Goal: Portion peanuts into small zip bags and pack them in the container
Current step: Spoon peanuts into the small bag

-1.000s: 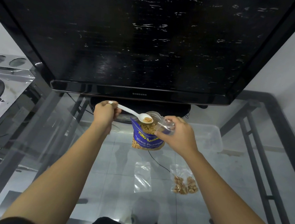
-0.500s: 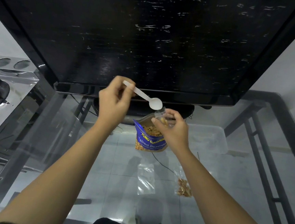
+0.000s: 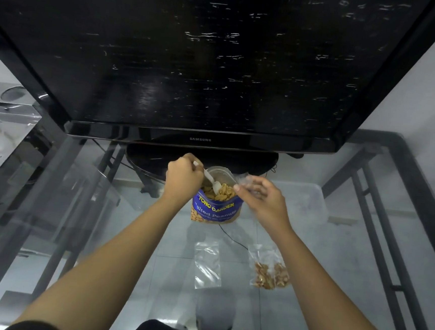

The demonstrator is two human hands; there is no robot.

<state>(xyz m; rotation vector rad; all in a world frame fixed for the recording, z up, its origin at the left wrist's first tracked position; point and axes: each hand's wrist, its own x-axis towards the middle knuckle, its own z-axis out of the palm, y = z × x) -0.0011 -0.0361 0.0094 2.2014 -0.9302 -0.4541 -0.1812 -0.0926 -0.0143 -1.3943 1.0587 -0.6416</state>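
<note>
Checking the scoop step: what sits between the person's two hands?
The head view shows the open peanut pouch there, with the white spoon dipped into its peanuts.

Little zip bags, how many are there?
3. An empty bag lies on the glass table, a peanut-filled bag lies right of it, and the right hand pinches a third bag by the big peanut pouch. More could be hidden.

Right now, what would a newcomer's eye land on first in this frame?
The huge black television fills the upper half, looming over the glass table. Just below it at centre, the left hand dips a white spoon into the open blue peanut bag, while the right hand pinches a clear zip bag beside it. Nearer the viewer lie an empty zip bag and a peanut-filled zip bag.
</note>
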